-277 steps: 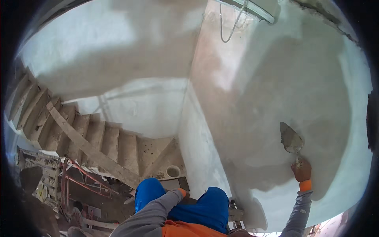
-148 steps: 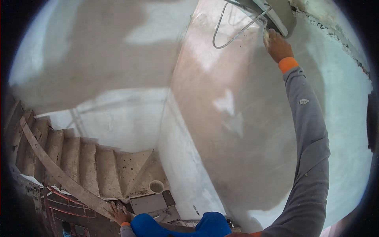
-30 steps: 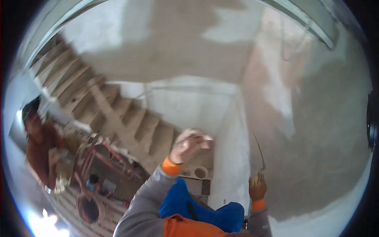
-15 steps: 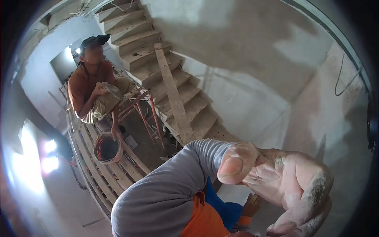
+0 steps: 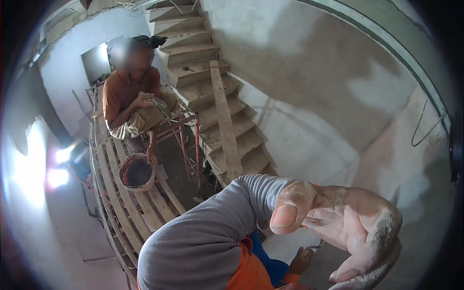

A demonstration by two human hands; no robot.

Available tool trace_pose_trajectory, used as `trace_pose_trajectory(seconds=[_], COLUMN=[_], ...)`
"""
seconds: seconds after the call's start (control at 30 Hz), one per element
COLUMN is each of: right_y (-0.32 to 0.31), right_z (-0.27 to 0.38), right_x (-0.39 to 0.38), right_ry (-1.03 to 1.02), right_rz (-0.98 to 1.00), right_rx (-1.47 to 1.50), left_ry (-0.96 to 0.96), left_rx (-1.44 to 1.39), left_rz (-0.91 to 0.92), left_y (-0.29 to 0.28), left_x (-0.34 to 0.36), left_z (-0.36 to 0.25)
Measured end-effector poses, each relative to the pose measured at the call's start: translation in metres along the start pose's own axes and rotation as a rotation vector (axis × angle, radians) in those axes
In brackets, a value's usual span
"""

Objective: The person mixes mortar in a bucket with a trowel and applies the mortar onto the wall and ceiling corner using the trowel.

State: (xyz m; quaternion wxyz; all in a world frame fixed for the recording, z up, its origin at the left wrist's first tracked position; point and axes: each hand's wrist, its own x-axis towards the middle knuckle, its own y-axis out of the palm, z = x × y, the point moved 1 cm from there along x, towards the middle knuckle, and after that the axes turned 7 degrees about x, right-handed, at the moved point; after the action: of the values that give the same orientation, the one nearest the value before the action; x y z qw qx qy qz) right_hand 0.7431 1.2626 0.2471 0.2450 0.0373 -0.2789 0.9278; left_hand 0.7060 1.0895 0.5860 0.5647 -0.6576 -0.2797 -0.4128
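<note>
Hands (image 5: 356, 218) at right, bucket (image 5: 148, 183) on platform (image 5: 158, 206) at left, co-worker (image 5: 126, 102) behind bucket, plank (image 5: 224, 117) on stairs (image 5: 194, 93) beyond

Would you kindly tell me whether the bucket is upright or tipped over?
Upright: the bucket stands on the slats, its round mouth facing up.

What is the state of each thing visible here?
Grey-smeared left hand: raised, fingers bent
Orange-cuffed right hand: closed around thin metal tool
Round brown bucket: upright, uncovered, co-worker's hand at rim
Co-worker's flat metal tool: held
Long brown wooden plank: lying sloped on concrete stairs
Bright white lamps: lit
</note>
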Motion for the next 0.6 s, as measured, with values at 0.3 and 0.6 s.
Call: trace_pose_trajectory(seconds=[0.3,0.6], right_y=[0.007,0.016], right_z=[0.003,-0.031], right_x=[0.002,0.003], right_ry=[-0.082,-0.068], right_rz=[-0.044,-0.016], right_rx=[-0.024,0.050], left_ry=[0.210,0.444], left_rx=[0.026,0.016], left_rz=[-0.012,-0.033], left_y=[0.003,0.004], left_x=[0.013,0.016], left_z=[-0.015,-0.024])
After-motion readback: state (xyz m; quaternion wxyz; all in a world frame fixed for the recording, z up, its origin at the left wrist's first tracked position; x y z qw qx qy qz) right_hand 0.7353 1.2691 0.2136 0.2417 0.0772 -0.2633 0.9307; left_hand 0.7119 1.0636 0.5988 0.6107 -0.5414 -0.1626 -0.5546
